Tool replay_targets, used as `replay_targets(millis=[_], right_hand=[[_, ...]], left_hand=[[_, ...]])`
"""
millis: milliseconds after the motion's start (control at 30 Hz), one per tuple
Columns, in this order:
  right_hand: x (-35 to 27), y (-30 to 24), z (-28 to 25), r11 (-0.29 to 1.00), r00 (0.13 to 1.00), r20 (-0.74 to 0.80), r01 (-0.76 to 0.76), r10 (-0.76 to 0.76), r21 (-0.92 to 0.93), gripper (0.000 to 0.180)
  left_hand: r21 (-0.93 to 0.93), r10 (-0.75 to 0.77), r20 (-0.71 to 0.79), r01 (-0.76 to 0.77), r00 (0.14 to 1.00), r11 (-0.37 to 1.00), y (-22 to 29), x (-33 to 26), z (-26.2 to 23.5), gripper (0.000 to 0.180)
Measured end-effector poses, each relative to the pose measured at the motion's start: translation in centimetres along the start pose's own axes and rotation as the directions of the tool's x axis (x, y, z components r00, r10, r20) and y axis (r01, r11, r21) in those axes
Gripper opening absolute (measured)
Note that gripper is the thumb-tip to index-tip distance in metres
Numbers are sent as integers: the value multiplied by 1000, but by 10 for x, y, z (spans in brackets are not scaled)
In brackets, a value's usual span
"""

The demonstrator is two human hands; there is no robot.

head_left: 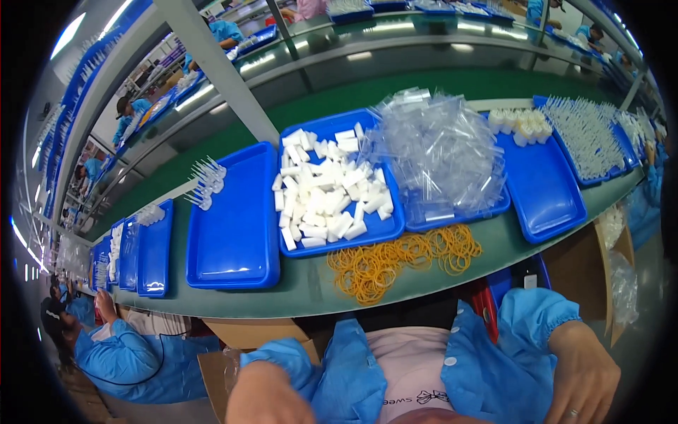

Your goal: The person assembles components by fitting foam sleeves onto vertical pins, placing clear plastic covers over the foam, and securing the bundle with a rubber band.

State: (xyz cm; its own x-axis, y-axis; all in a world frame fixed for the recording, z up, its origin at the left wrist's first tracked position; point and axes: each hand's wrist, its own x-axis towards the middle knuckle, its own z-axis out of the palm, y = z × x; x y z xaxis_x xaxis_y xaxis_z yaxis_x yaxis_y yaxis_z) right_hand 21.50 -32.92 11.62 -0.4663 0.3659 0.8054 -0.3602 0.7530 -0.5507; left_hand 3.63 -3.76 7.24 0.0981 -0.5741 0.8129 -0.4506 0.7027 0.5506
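My left hand [270, 397] is low in the head view, below the bench edge and apart from everything on it. It is smeared by motion, and its fingers run out of the picture. At the lower right hangs my right hand [583, 374], with a ring on one finger. Its fingers point down, look stretched out and show nothing held, though the lower edge cuts off their tips. Nearest on the bench are yellow rubber bands [374, 272] in a loose heap. Behind them lie white foam-like blocks [325, 191] in a blue tray [288, 244] and clear plastic sleeves [445, 155] piled high.
A blue tray [233, 247] to the left has several clear-stemmed pieces [206, 182] at its far corner. On the right, another blue tray [544, 191] holds white bundled pieces [521, 126]. Beyond is a tray of upright pieces [583, 134]. A co-worker [127, 353] sits left.
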Motion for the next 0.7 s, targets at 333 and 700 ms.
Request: replay_targets(millis=[333, 700], right_hand=[[-11, 60, -79, 495, 668, -689, -717, 283, -492, 34], [-18, 196, -295, -370, 521, -729, -634, 443, -679, 38]], left_hand=[[196, 216, -945, 955, 245, -224, 5, -90, -7, 35], [-119, 197, -980, 749, 15, -652, 128, -230, -113, 33]])
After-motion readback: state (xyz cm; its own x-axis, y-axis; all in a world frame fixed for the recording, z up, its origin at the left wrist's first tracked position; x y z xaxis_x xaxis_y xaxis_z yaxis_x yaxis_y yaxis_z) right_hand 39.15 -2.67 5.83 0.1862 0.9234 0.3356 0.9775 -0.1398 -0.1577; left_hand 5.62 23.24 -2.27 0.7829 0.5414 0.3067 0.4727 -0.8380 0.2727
